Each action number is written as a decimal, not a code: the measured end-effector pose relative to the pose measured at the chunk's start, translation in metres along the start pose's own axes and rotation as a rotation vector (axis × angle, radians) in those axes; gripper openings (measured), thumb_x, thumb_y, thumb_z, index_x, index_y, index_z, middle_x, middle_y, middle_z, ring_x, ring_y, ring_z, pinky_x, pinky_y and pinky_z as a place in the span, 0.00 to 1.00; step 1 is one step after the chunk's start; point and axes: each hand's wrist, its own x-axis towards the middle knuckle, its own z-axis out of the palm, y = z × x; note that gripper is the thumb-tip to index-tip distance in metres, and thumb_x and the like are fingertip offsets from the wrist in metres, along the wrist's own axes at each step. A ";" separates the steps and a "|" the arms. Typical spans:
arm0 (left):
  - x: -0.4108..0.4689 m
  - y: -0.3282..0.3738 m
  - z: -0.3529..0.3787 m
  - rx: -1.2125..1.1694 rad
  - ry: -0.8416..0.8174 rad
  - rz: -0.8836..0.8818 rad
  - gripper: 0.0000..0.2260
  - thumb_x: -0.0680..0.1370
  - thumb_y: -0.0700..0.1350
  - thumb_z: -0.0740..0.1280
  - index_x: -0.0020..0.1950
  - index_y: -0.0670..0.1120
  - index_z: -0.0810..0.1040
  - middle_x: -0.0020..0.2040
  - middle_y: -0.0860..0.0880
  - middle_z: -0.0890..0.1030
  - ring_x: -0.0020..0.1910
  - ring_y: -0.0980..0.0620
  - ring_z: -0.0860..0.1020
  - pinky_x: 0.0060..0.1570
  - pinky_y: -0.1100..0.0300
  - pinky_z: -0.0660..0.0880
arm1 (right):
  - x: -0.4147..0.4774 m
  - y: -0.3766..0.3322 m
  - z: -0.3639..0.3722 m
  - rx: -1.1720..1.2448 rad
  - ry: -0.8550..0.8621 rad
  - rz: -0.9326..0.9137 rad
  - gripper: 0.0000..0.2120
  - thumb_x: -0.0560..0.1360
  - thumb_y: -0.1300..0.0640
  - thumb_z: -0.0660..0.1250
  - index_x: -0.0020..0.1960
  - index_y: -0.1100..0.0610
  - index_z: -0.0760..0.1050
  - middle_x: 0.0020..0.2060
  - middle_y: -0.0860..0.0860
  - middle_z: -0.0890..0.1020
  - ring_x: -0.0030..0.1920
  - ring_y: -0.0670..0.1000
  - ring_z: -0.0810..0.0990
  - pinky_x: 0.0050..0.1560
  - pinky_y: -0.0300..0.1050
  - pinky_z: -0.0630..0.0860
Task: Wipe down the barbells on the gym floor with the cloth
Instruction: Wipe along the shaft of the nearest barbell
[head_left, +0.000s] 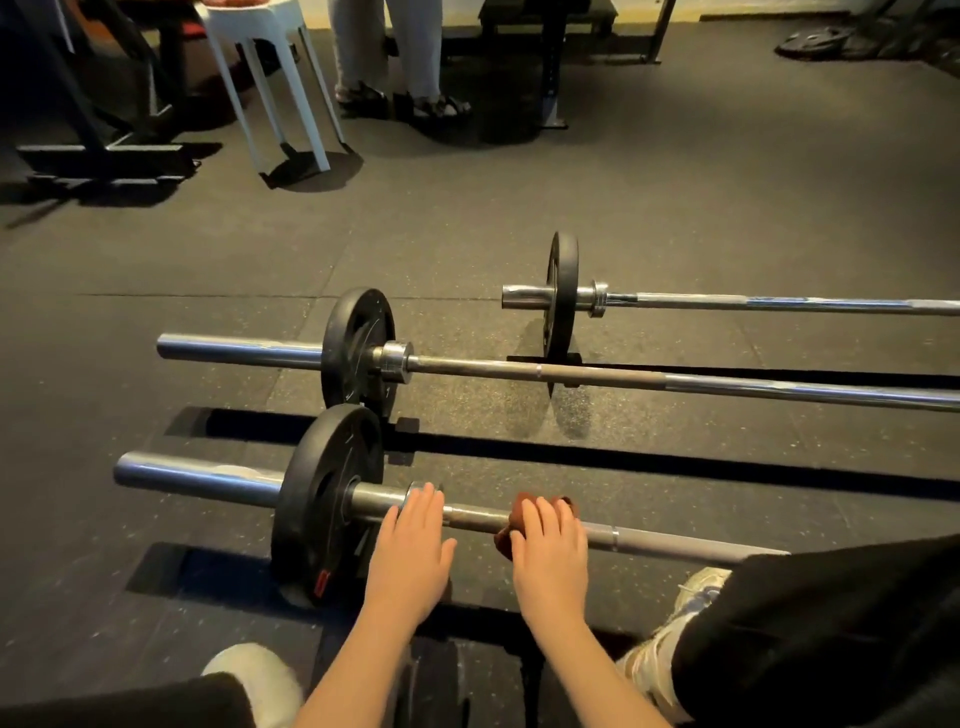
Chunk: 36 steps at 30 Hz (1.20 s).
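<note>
Fingers of the right hand curl over a crumpled rust-red cloth, gripping it round the smooth steel shaft of the nearest barbell. The left hand lies flat and relaxed on the bar beside its matte black plate. Two more chrome barbells lie parallel beyond on the speckled rubber floor.

The cloth was a rusty red-brown against the silver-grey nearest bar, whose plate was black with a small red label low on its face. The middle bar ran dull brown along part of its shaft and chrome elsewhere. The floor was dark grey flecked with pale specks, and the stool was white.
</note>
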 end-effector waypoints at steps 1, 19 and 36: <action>0.004 -0.004 0.003 0.019 0.017 0.019 0.30 0.71 0.52 0.74 0.69 0.41 0.73 0.69 0.44 0.74 0.69 0.45 0.72 0.65 0.49 0.70 | 0.012 -0.001 -0.005 -0.002 -0.009 -0.006 0.12 0.78 0.50 0.60 0.57 0.53 0.77 0.53 0.50 0.81 0.59 0.56 0.77 0.61 0.50 0.71; 0.055 -0.021 0.015 -0.082 0.026 0.110 0.25 0.83 0.52 0.53 0.78 0.45 0.56 0.78 0.48 0.58 0.78 0.47 0.50 0.75 0.51 0.48 | 0.047 -0.031 0.001 -0.021 -0.149 0.032 0.13 0.78 0.52 0.55 0.47 0.54 0.77 0.44 0.50 0.81 0.49 0.56 0.78 0.49 0.51 0.72; 0.049 -0.031 0.012 -0.071 -0.019 0.171 0.26 0.83 0.51 0.55 0.78 0.44 0.54 0.78 0.47 0.58 0.78 0.47 0.51 0.75 0.50 0.50 | 0.086 -0.048 -0.005 0.013 -0.390 0.180 0.18 0.80 0.52 0.52 0.51 0.56 0.79 0.49 0.54 0.82 0.51 0.57 0.80 0.47 0.49 0.71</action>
